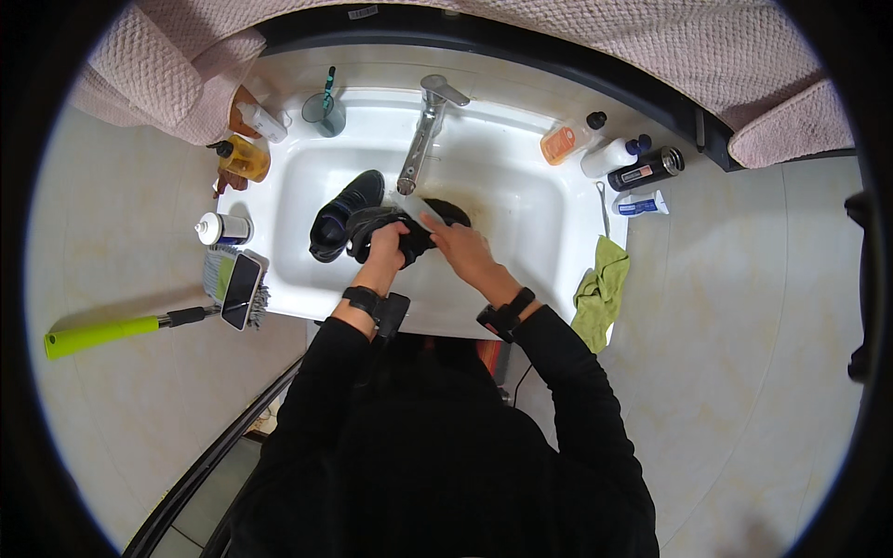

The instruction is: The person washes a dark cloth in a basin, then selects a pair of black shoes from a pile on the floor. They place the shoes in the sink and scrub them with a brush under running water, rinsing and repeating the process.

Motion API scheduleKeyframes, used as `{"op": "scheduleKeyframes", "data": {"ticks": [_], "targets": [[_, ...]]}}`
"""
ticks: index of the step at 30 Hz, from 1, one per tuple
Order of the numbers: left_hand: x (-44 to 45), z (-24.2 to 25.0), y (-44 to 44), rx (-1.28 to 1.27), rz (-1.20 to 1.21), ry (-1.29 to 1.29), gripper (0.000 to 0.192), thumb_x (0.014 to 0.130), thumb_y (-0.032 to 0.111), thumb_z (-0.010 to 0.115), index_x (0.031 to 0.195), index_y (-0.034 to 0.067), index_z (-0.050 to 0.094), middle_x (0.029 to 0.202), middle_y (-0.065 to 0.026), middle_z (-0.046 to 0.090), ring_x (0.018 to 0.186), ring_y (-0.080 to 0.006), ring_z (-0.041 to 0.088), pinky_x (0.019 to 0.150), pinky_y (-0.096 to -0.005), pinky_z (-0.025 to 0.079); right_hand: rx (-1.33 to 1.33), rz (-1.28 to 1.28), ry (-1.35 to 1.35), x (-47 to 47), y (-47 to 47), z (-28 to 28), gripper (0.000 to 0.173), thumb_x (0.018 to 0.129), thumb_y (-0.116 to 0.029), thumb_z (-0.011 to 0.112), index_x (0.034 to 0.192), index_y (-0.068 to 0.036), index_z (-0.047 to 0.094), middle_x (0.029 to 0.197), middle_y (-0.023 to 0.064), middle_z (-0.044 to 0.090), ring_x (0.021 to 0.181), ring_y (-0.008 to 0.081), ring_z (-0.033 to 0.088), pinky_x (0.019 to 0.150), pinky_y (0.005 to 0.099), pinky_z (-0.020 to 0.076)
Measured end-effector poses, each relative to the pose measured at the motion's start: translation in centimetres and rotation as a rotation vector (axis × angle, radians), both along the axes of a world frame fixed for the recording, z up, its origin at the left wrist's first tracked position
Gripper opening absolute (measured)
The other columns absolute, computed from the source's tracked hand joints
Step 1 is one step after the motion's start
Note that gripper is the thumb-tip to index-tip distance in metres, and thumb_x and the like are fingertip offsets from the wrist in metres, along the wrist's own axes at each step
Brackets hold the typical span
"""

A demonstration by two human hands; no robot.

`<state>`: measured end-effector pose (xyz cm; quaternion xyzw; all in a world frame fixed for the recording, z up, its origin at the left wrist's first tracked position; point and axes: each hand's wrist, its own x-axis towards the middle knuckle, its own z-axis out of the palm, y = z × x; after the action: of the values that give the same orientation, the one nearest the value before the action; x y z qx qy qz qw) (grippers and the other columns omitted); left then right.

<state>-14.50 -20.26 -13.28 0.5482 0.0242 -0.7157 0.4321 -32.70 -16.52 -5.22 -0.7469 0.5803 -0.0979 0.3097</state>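
Note:
Under the metal faucet [422,143], in the white sink [523,272], my left hand [388,244] grips a black shoe [411,237] near its left end. My right hand [457,244] is closed on a pale, translucent tool [417,209], perhaps a brush, held against that shoe; its working side is hidden. Beside the held shoe, to its left, a second black shoe [347,215] lies in the basin. Brownish wet marks show on the basin to the right of the faucet.
Along the left rim are a glass cup with a toothbrush [324,114], bottles [244,159] and a phone [242,289] by a green-handled mop [104,336]. The right rim bears bottles [608,157], a tube [638,204] and a green cloth [601,293]. Pink towels hang above.

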Motion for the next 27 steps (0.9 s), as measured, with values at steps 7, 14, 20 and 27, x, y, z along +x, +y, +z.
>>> {"op": "scheduleKeyframes", "data": {"ticks": [7, 14, 20, 27], "targets": [[1.6, -0.1, 0.1, 0.13, 0.254, 0.288, 0.025, 0.076, 0.005, 0.05, 0.098, -0.006, 0.054, 0.103, -0.0204, 0.058, 0.094, -0.0358, 0.057, 0.089, -0.0451, 0.045, 0.023, -0.094, -0.008, 0.6, 1.6, -0.3, 0.04, 0.089, -0.023, 0.046, 0.128, -0.028, 0.041, 0.076, 0.0158, 0.056, 0.071, 0.0344, 0.057, 0.063, 0.0429, 0.0449], [1.7, 2.4, 0.4, 0.136, 0.341, 0.383, 0.04, 0.086, 0.028, 0.054, 0.11, -0.005, 0.05, 0.114, -0.018, 0.054, 0.101, -0.0331, 0.054, 0.093, -0.0436, 0.042, 0.146, -0.322, -0.078, 1.0, 3.0, -3.9, 0.038, 0.089, -0.023, 0.047, 0.127, -0.026, 0.044, 0.079, 0.0178, 0.059, 0.072, 0.0364, 0.057, 0.066, 0.0424, 0.0454], [-0.4, 0.8, 2.3, 0.023, -0.027, 0.062, 0.026, 0.07, -0.001, 0.069, 0.093, 0.005, 0.058, 0.081, -0.0041, 0.062, 0.071, -0.0161, 0.059, 0.062, -0.0238, 0.049, -0.083, -0.275, -0.422, 1.8, 2.3, -7.1, 0.037, 0.088, -0.021, 0.048, 0.126, -0.023, 0.046, 0.088, 0.02, 0.06, 0.078, 0.0385, 0.056, 0.068, 0.0416, 0.0449], [2.6, 1.0, 0.0, 0.046, 0.206, 0.286, 0.02, 0.087, 0.017, 0.051, 0.098, 0.002, 0.057, 0.095, -0.0102, 0.063, 0.09, -0.0239, 0.06, 0.084, -0.0348, 0.047, -0.002, -0.133, -0.25, 2.8, 2.7, -6.2, 0.043, 0.09, -0.025, 0.043, 0.132, -0.026, 0.035, 0.072, 0.0195, 0.056, 0.068, 0.0383, 0.056, 0.06, 0.0459, 0.0436]]}}
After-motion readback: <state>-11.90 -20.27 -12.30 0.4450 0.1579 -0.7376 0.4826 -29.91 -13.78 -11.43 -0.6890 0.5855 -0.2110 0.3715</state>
